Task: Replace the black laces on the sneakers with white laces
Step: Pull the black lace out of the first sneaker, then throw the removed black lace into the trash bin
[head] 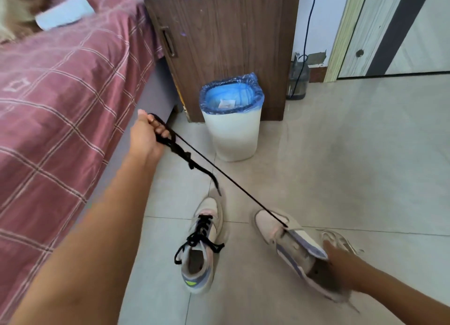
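Two pale sneakers lie on the tiled floor. The left sneaker (203,247) still carries a black lace, loosely tied. My left hand (147,136) is raised near the bed edge and grips a black lace (226,176), which runs taut down to the front eyelets of the right sneaker (289,242). A loose bunch of that lace dangles from my fist. My right hand (337,264) holds the right sneaker at its opening, fingers inside the collar; blur hides the exact grip. No white lace is in view.
A white bin (232,127) with a blue liner stands on the floor beyond the sneakers, against a dark wooden cabinet (224,32). A bed with a red checked cover (60,101) fills the left side. A door (399,30) is at the far right.
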`<state>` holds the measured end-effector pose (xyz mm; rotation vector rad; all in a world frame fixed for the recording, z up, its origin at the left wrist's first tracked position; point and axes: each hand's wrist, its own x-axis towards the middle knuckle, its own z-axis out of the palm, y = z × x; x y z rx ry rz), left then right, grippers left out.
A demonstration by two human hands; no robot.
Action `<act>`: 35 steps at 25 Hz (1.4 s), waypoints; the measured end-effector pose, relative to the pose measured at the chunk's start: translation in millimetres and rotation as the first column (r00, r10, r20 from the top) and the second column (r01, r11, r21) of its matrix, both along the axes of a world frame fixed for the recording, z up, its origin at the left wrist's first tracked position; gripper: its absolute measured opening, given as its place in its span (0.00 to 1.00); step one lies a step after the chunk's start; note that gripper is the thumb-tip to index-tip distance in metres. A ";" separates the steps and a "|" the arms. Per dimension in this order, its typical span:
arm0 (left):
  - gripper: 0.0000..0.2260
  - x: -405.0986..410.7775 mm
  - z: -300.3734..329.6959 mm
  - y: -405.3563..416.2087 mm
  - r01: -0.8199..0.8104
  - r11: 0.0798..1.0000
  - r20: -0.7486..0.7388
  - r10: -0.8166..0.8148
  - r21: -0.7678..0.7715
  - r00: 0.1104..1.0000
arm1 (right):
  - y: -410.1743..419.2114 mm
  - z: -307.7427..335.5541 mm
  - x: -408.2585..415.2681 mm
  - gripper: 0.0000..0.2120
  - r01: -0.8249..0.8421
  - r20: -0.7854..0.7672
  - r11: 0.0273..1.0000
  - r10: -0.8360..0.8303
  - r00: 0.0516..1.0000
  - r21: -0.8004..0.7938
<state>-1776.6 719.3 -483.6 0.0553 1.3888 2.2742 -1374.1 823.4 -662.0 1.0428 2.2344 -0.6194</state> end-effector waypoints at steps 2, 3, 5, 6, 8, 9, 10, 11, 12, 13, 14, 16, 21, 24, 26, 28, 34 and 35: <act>0.21 -18.4 15.9 -9.7 -0.099 0.988 0.019 0.097 0.115 0.995 | 0.7 -0.3 12.6 0.18 -0.001 0.037 1.000 0.001 0.999 -0.016; 0.21 -23.3 19.3 -13.1 -0.102 0.984 0.023 0.099 0.144 0.995 | 2.3 0.7 18.0 0.16 0.006 0.045 0.999 -0.005 0.999 -0.032; 0.21 -16.1 14.4 -16.6 0.040 0.999 -0.039 -0.040 -0.013 0.998 | 0.4 14.5 20.9 0.14 0.048 0.006 0.993 -0.048 0.999 -0.109; 0.20 -4.4 6.2 -16.2 0.156 0.974 -0.081 -0.171 -0.166 0.982 | -0.4 19.5 18.0 0.15 0.092 -0.013 0.986 -0.094 0.995 -0.138; 0.20 24.1 -9.3 -15.2 0.315 0.778 -0.195 -0.483 -0.544 0.854 | 0.4 25.6 3.2 0.15 0.109 -0.046 0.980 -0.118 0.992 -0.167; 0.20 33.4 -13.7 -16.3 0.270 0.608 -0.256 -0.637 -0.747 0.727 | -2.9 29.8 -7.1 0.12 0.115 -0.084 0.978 -0.132 0.988 -0.175; 0.21 37.6 -15.6 -18.2 0.140 0.428 -0.276 -0.766 -0.893 0.581 | -8.1 29.6 -16.2 0.08 0.126 -0.108 0.973 -0.148 0.983 -0.191; 0.21 38.4 -13.2 -20.0 -0.009 0.281 -0.254 -0.849 -0.960 0.463 | -14.2 29.6 -25.2 0.05 0.133 -0.130 0.966 -0.165 0.978 -0.222; 0.20 36.3 -8.3 -21.9 -0.119 0.183 -0.216 -0.892 -0.976 0.397 | -18.9 27.2 -32.6 0.06 0.146 -0.125 0.955 -0.183 0.975 -0.257; 0.19 35.0 -1.3 -23.7 -0.189 0.128 -0.190 -0.913 -0.974 0.361 | -22.9 29.0 -39.5 0.06 0.158 -0.085 0.941 -0.192 0.978 -0.301; 0.17 35.2 5.7 -25.2 -0.221 0.094 -0.169 -0.922 -0.971 0.347 | -24.9 36.1 -46.5 0.07 0.161 -0.047 0.924 -0.189 0.981 -0.346; 0.14 44.0 17.3 -27.7 -0.167 0.101 -0.151 -0.934 -0.981 0.324 | -15.6 57.2 -64.4 0.20 0.103 -0.143 0.920 -0.168 0.975 -0.378; 0.07 98.5 38.7 -22.0 0.406 0.379 -0.250 -0.908 -0.832 0.335 | -18.1 139.9 -140.0 0.41 -0.128 -0.793 0.955 -0.144 0.592 -0.269; 0.05 109.8 38.9 -20.4 0.617 0.529 -0.282 -0.844 -0.583 0.457 | -32.1 133.4 -165.0 0.20 -0.140 -0.846 0.926 -0.248 0.471 -0.350; 0.07 105.6 33.8 -20.5 0.568 0.712 -0.286 -0.693 -0.413 0.661 | -26.2 122.5 -158.7 0.09 -0.065 -0.753 0.855 -0.414 0.512 -0.514; 0.08 93.0 19.0 -24.4 0.415 0.865 -0.194 -0.475 -0.282 0.858 | -14.0 121.8 -146.5 0.09 0.017 -0.643 0.741 -0.593 0.484 -0.671; 0.12 93.0 -52.7 -43.1 0.496 0.142 0.197 -0.798 -0.856 0.569 | 23.2 151.4 -159.5 0.26 -0.119 -0.297 0.283 -0.946 0.132 -0.952; 0.14 93.2 -58.9 -39.9 0.426 0.094 0.166 -0.830 -0.900 0.533 | 25.9 154.5 -166.1 0.25 -0.146 -0.250 0.234 -0.962 0.106 -0.961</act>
